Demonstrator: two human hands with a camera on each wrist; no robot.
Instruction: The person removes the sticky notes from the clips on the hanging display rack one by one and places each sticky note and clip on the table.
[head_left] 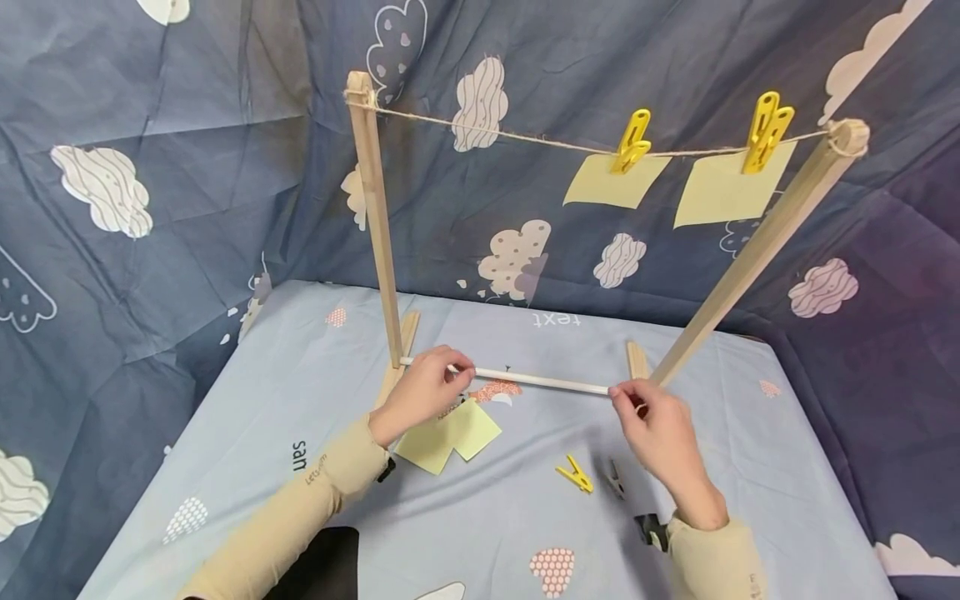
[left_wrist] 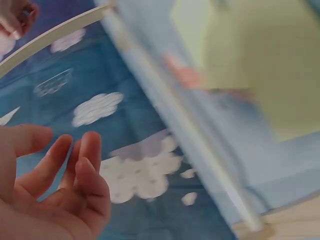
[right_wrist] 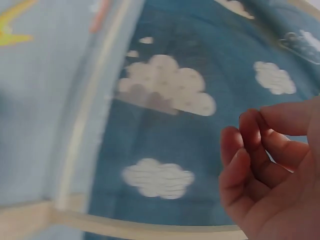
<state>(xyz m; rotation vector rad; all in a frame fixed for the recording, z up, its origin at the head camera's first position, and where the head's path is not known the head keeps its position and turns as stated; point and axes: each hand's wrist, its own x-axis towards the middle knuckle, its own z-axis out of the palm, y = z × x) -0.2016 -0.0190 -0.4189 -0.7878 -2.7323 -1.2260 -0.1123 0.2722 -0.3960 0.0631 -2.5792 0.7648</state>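
Note:
My left hand point(head_left: 425, 382) hovers over the left part of a thin white rod point(head_left: 540, 382), its fingers loosely curled. In the left wrist view the same hand point(left_wrist: 65, 185) holds nothing and the rod point(left_wrist: 185, 117) lies apart from it. My right hand point(head_left: 663, 429) overlaps the rod's right end in the head view. From the right wrist, that hand point(right_wrist: 270, 155) shows bent fingers, thumb close to the forefinger, with nothing between them. The rod spans the bases of two wooden posts, the left post point(head_left: 378, 225) and the right post point(head_left: 757, 242).
Twine point(head_left: 525, 137) runs between the post tops. Yellow clothespins point(head_left: 633, 143) hold two yellow paper notes point(head_left: 731, 192) on it. More yellow notes point(head_left: 427, 446) lie on the cloth below my left hand. A yellow clothespin point(head_left: 576, 475) and a grey clothespin point(head_left: 616, 479) lie nearer me.

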